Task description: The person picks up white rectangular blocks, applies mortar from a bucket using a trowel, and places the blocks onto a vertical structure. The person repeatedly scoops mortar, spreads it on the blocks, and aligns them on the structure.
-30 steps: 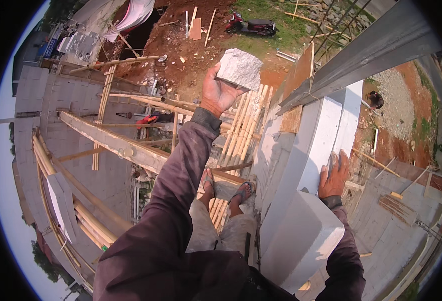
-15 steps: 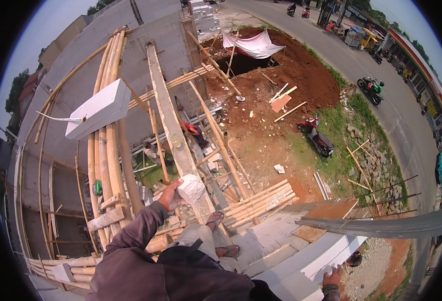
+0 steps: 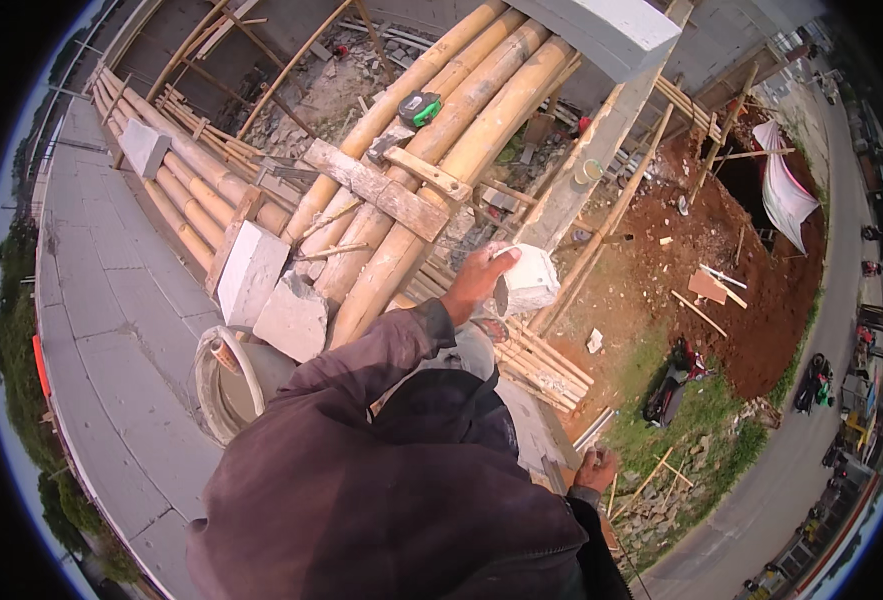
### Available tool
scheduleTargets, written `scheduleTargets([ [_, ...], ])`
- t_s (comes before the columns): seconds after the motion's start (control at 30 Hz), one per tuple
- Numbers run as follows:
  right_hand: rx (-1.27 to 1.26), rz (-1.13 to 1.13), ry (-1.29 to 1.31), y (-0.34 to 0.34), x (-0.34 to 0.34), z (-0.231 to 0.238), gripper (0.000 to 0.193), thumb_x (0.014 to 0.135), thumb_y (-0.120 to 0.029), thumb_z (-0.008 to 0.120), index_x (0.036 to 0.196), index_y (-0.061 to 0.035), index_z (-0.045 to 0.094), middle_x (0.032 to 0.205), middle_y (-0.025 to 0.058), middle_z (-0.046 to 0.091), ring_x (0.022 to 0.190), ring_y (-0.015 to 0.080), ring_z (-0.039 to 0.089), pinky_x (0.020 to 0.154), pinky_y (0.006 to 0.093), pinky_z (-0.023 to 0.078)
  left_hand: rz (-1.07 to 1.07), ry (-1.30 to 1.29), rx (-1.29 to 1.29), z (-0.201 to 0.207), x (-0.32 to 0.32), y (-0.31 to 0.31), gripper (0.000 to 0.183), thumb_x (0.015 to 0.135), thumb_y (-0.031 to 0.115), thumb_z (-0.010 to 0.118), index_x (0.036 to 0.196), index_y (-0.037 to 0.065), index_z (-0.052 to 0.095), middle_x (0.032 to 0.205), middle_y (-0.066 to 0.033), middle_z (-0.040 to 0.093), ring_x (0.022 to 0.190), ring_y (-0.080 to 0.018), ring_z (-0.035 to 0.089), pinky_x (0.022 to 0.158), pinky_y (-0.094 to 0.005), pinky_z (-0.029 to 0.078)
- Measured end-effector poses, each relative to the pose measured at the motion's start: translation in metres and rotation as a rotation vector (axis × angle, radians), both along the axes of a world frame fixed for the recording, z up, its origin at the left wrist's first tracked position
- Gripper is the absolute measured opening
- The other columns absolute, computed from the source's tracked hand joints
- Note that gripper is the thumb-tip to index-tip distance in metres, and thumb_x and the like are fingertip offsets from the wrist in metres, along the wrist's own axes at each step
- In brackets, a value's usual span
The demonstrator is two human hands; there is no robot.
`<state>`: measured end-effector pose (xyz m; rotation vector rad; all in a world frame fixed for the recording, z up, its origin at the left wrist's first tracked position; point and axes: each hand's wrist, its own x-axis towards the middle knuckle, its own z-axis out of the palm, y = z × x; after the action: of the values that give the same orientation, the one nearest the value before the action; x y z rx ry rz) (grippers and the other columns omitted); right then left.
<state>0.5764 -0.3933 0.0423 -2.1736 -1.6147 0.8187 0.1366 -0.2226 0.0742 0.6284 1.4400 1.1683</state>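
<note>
My left hand [image 3: 473, 286] is closed around a broken chunk of white lightweight block [image 3: 531, 278], held up in front of my body. Its rough broken side faced me half a second ago. Lower right, my right hand [image 3: 595, 471] hangs out past my side with its fingers loosely bent and apart, and I see nothing in it. Left of my left arm lie a white block [image 3: 250, 272] and a grey broken block piece [image 3: 292, 317], beside thick bamboo poles [image 3: 386, 262]. A bucket [image 3: 204, 378] holding grey mix, with a handle sticking out, stands by my left sleeve.
A green and black tape measure [image 3: 420, 109] sits on the bamboo poles, near a short wooden plank [image 3: 376, 188]. A large white block [image 3: 611, 35] lies at the top. A narrow board [image 3: 571, 190] with a cup crosses high above the ground. A block wall [image 3: 111, 330] runs along the left.
My view has swung left, bringing the bucket and block wall into sight. The left hand still grips the block chunk. My right hand no longer rests on the white block at the wall.
</note>
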Motion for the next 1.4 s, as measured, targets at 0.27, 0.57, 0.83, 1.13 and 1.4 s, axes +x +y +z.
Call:
scheduleTargets([
  [0.27, 0.186, 0.766, 0.359, 0.219, -0.283, 0.003, 0.018, 0.085, -0.011, 0.065, 0.101, -0.0012, 0.064, 0.099, 0.0168, 0.062, 0.092, 0.0325, 0.061, 0.078, 0.0412, 0.050, 0.875, 0.109, 0.128, -0.005, -0.114, -0.072, 0.032, 0.100, 0.029, 0.054, 0.109, -0.001, 0.060, 0.092, -0.0077, 0.063, 0.086, -0.0150, 0.055, 0.081, -0.0310, 0.045],
  [0.57, 0.192, 1.182, -0.234, 0.305, -0.528, -0.012, 0.038, 0.083, -0.020, 0.069, 0.112, 0.0014, 0.059, 0.119, 0.0262, 0.057, 0.113, 0.0417, 0.055, 0.095, 0.0473, 0.046, 0.795, 0.622, -0.436, -0.067, -0.228, -0.064, 0.059, 0.097, 0.045, 0.044, 0.108, -0.010, 0.062, 0.107, -0.0334, 0.062, 0.107, -0.0506, 0.055, 0.096, -0.0496, 0.040],
  [0.83, 0.080, 1.067, 0.158, 0.249, -0.496, 0.033, 0.026, 0.089, -0.018, 0.056, 0.095, 0.0067, 0.051, 0.087, 0.0351, 0.062, 0.086, 0.0526, 0.061, 0.076, 0.0565, 0.047, 0.736, 0.941, -0.039, -0.076, -0.190, -0.082, 0.071, 0.092, 0.038, 0.062, 0.138, -0.011, 0.039, 0.129, -0.0326, 0.046, 0.122, -0.0438, 0.045, 0.103, -0.0478, 0.036],
  [1.13, 0.349, 0.831, 0.573, 0.173, -0.468, 0.107, 0.028, 0.103, -0.026, 0.050, 0.103, 0.0014, 0.050, 0.063, 0.0057, 0.056, 0.050, 0.0136, 0.054, 0.046, 0.0288, 0.043, 0.838, 0.959, -0.078, -0.085, -0.175, -0.064, 0.057, 0.101, 0.028, 0.045, 0.142, -0.010, 0.035, 0.135, -0.0309, 0.045, 0.124, -0.0454, 0.043, 0.108, -0.0489, 0.031],
  [1.4, 0.028, 1.108, 0.187, 0.156, -0.484, 0.083, 0.032, 0.095, -0.020, 0.057, 0.112, 0.0056, 0.046, 0.078, 0.0335, 0.060, 0.080, 0.0559, 0.057, 0.067, 0.0578, 0.045, 0.866, 0.921, -0.110, -0.083, -0.175, -0.061, 0.057, 0.100, 0.027, 0.043, 0.143, -0.011, 0.034, 0.136, -0.0343, 0.044, 0.126, -0.0475, 0.042, 0.110, -0.0491, 0.030],
])
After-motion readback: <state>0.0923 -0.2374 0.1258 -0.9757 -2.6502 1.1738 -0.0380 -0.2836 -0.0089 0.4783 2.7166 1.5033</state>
